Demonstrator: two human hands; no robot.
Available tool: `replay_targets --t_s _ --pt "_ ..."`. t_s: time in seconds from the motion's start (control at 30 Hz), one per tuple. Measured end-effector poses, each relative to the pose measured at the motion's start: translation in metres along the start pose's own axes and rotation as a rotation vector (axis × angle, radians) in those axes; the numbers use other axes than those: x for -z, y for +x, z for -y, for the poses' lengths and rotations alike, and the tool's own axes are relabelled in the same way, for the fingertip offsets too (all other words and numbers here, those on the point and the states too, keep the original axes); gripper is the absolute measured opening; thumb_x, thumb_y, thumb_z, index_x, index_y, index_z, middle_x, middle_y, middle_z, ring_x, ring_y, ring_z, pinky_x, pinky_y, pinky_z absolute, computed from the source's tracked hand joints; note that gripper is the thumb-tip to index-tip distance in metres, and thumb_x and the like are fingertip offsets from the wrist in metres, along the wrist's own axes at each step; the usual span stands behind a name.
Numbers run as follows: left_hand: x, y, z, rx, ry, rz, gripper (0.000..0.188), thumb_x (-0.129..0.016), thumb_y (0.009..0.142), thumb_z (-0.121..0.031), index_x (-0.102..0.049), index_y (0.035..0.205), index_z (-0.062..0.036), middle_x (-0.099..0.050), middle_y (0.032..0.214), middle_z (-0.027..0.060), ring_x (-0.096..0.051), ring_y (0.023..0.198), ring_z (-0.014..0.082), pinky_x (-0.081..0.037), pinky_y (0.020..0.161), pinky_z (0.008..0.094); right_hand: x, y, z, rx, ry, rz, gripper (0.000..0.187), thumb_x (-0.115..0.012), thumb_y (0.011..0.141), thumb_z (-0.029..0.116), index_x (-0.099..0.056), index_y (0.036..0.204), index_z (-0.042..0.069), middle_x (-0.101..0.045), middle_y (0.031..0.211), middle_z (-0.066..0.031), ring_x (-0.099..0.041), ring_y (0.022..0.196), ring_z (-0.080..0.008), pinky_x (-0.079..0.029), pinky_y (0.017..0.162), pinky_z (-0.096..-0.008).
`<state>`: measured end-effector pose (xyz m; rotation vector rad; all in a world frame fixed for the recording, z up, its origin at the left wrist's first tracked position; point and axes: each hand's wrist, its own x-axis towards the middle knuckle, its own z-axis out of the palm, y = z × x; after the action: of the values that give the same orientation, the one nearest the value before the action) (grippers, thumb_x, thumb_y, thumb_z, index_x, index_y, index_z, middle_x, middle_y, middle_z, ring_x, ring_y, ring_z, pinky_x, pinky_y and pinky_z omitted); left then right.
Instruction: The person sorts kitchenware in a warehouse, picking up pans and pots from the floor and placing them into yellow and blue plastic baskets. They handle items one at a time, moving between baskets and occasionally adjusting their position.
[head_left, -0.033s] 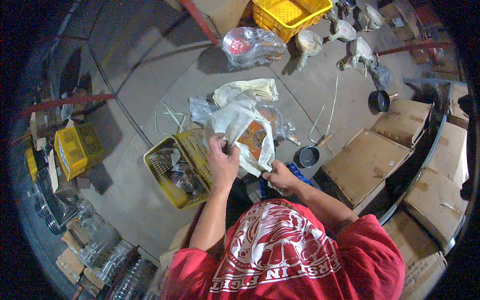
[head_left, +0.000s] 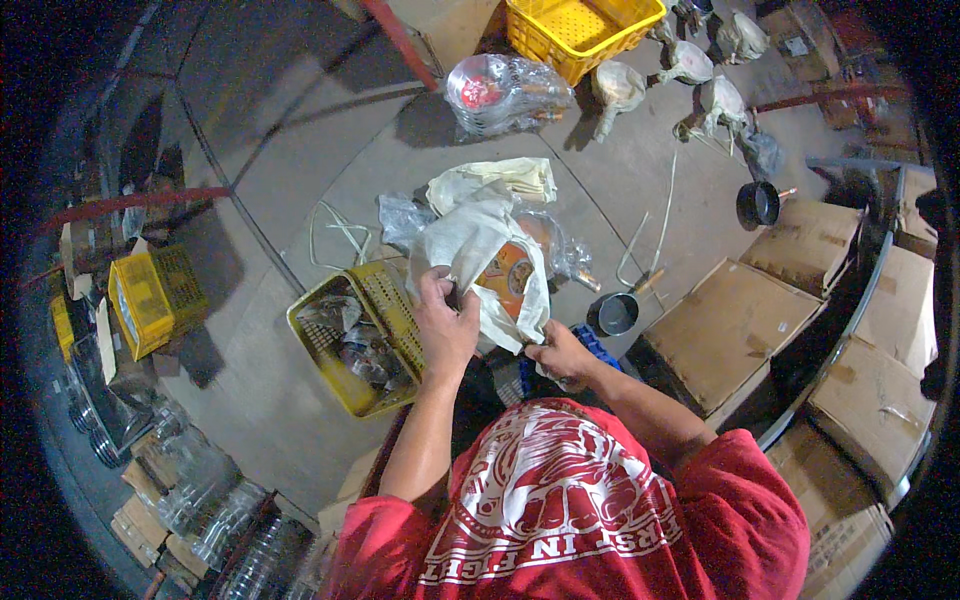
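In front of me is a white cloth-like bag (head_left: 465,240), its mouth gaping toward me. An orange printed label (head_left: 503,275) shows inside; whatever bears it is mostly covered by the bag. My left hand (head_left: 447,318) pinches the bag's left edge, thumb and fingers closed on the fabric. At the lower right corner, my right hand (head_left: 560,355) is closed around the gathered bag; anything else inside that fist is hidden. A stack of folded pale bags (head_left: 525,180) lies just beyond, and a plastic-wrapped pan (head_left: 545,235) lies partly behind the held bag.
Left of my hands stands a yellow crate (head_left: 370,400) with crumpled plastic inside. A dark pan (head_left: 613,314) is at the right beside cardboard boxes (head_left: 735,325). Farther off are plastic-wrapped stacked pans (head_left: 500,95), another yellow crate (head_left: 600,50) and several bagged pans (head_left: 618,88).
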<state>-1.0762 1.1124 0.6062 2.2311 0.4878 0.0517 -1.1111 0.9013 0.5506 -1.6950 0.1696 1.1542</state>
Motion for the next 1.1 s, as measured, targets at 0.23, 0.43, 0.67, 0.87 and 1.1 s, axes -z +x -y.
replay_targets --t_s 0.23,0.43,0.67,0.87,1.1 --pt "-0.005 -0.001 0.006 0.052 -0.098 0.023 0.043 -0.067 0.084 -0.008 -0.047 0.122 -0.0028 -0.065 0.084 0.0142 -0.068 0.075 0.0276 -0.054 0.072 0.04 -0.008 0.012 -0.027 0.117 0.122 0.018 0.04 -0.065 0.087 0.006 -0.055 0.126 0.002 -0.063 0.084 -0.0006 -0.057 0.065 -0.0109 -0.046 0.057 -0.0302" --pt "-0.007 -0.004 0.009 0.072 -0.183 0.156 0.041 -0.068 0.085 -0.012 -0.052 0.122 -0.0027 -0.065 0.085 0.014 -0.066 0.077 0.0254 -0.053 0.073 0.0372 -0.004 0.0 -0.004 0.078 0.194 0.05 0.039 -0.065 0.088 0.007 -0.057 0.126 0.005 -0.064 0.082 -0.001 -0.057 0.062 -0.0097 -0.043 0.052 -0.0309" --pt "-0.015 0.005 0.097 -0.157 0.35 -0.081 0.057 -0.078 0.084 -0.027 -0.057 0.129 -0.0006 -0.065 0.114 0.0198 -0.062 0.107 0.0337 -0.047 0.098 0.0444 0.008 0.026 -0.069 0.136 -0.499 0.079 0.037 -0.073 0.085 0.019 -0.063 0.117 0.004 -0.073 0.096 -0.0143 -0.071 0.082 -0.0265 -0.055 0.076 -0.0397" --pt "-0.122 0.016 0.199 0.375 0.067 0.449 0.065 -0.062 0.095 -0.043 -0.049 0.14 0.0024 -0.058 0.132 0.0301 -0.056 0.122 0.0443 -0.044 0.104 0.0445 0.04 0.089 -0.191 -0.011 -0.34 0.212 0.045 -0.073 0.086 0.024 -0.062 0.127 0.008 -0.066 0.126 -0.0156 -0.064 0.114 -0.032 -0.049 0.098 -0.0406" --pt "-0.285 0.073 0.254 0.194 0.13 0.389 0.048 -0.054 0.1 -0.03 -0.052 0.13 0.0076 -0.061 0.121 0.0322 -0.058 0.113 0.0492 -0.046 0.095 0.0518 0.109 0.232 -0.283 -0.144 -1.019 -0.088 0.038 -0.063 0.088 0.023 -0.062 0.112 -0.007 -0.056 0.126 -0.0248 -0.058 0.113 -0.0437 -0.051 0.095 -0.0499"
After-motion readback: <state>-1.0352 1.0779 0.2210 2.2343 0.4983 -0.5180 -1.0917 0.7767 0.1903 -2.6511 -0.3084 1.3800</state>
